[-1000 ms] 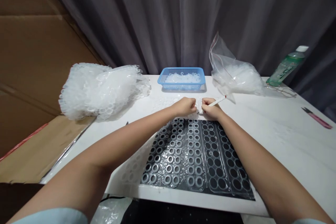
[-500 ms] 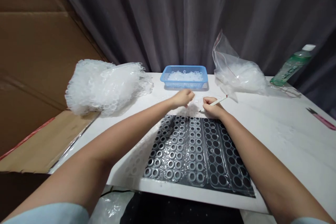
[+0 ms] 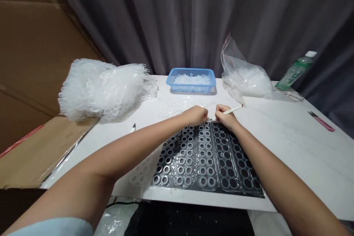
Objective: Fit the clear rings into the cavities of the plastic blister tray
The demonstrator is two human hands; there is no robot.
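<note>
My right hand (image 3: 225,115) is closed around a thin white tool (image 3: 232,110), its dark pointed end toward my left hand. My left hand (image 3: 197,115) has its fingers pinched together close to that tip; what they hold, if anything, is too small to make out. Both hands are over the far edge of a black sheet (image 3: 215,187) that bears clear plastic strips of round cells. Silvery rings (image 3: 180,181) fill the left and middle columns, while the right columns show mostly dark circles. Behind my left hand lie clear ring pieces (image 3: 174,109) on the white table.
A blue basket (image 3: 192,89) of clear pieces stands at the back. Heaped clear plastic (image 3: 102,92) and cardboard (image 3: 41,151) are left. A plastic bag (image 3: 246,81), green bottle (image 3: 295,70) and pink-handled cutter (image 3: 322,122) are right. A small blade (image 3: 133,128) lies beyond my left forearm.
My left hand has come down nearer the far edge of the black sheet, close to the tool tip, and its fingers have closed in. The whole view has shifted slightly.
</note>
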